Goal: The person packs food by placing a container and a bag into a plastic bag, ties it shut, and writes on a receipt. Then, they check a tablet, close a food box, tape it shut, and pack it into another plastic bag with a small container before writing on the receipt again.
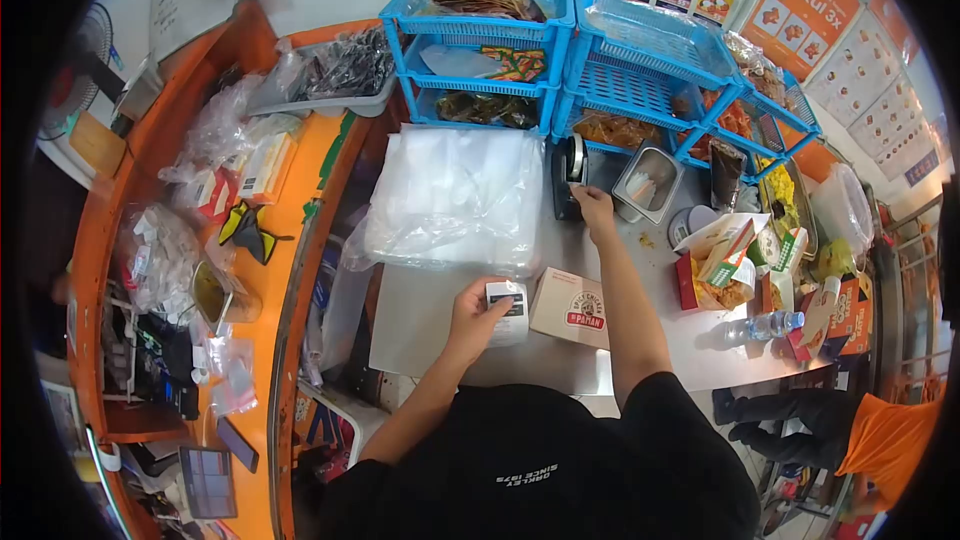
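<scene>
My left hand point(478, 312) holds a small white printed slip or label point(508, 312) just above the steel counter, beside a brown cardboard food box point(572, 308) with a red logo. My right hand point(596, 208) reaches forward and touches a black tape dispenser point(570, 172) at the back of the counter; whether its fingers grip anything I cannot tell. A thick stack of clear plastic bags point(455, 195) lies to the left of the dispenser.
Blue plastic rack baskets point(560, 35) with packed snacks stand at the back. A steel tub point(648, 183), cartons, fried food and a water bottle point(768, 324) crowd the right. An orange counter point(290, 240) with bags runs along the left. A person in orange point(885, 440) is at lower right.
</scene>
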Demonstrator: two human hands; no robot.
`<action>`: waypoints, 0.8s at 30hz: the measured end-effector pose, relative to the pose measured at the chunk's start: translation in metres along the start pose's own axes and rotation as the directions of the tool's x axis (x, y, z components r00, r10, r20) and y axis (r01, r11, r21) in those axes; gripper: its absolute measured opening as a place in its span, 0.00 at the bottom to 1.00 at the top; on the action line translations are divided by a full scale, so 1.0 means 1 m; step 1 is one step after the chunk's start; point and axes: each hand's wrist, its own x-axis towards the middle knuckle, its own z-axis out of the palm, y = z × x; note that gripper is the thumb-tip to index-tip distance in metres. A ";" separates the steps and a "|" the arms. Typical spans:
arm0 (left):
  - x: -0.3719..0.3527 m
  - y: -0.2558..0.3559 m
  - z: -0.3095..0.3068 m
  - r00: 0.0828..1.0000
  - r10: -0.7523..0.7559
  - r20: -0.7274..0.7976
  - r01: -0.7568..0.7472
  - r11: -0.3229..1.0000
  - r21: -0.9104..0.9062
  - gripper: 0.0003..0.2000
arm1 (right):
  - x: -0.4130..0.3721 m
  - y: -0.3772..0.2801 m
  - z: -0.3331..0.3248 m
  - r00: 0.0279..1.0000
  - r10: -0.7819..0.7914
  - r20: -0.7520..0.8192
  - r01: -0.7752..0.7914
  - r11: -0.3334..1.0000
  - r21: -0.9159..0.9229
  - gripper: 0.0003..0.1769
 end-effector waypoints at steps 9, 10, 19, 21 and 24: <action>0.000 -0.009 0.007 0.986 0.041 -0.162 -0.030 0.997 0.072 0.04 | -0.024 0.015 -0.017 0.901 -0.430 0.058 0.402 0.778 -0.482 0.13; 0.000 -0.001 0.015 0.986 0.081 -0.146 -0.053 0.981 0.188 0.05 | -0.020 0.016 -0.021 0.840 -0.533 0.099 0.478 0.642 -0.600 0.14; 0.004 0.017 0.068 0.962 0.158 -0.221 -0.155 0.987 0.033 0.03 | -0.183 -0.062 -0.083 0.630 -0.259 0.732 0.035 0.951 0.306 0.43; 0.015 0.007 0.069 0.942 0.233 -0.241 -0.235 0.972 0.020 0.04 | -0.199 -0.075 -0.114 0.552 -0.096 0.828 -0.049 0.988 0.147 0.43; 0.033 -0.043 0.049 0.938 0.219 -0.270 -0.176 0.969 0.174 0.05 | -0.169 -0.033 -0.160 0.716 0.026 0.697 0.132 0.976 -0.172 0.43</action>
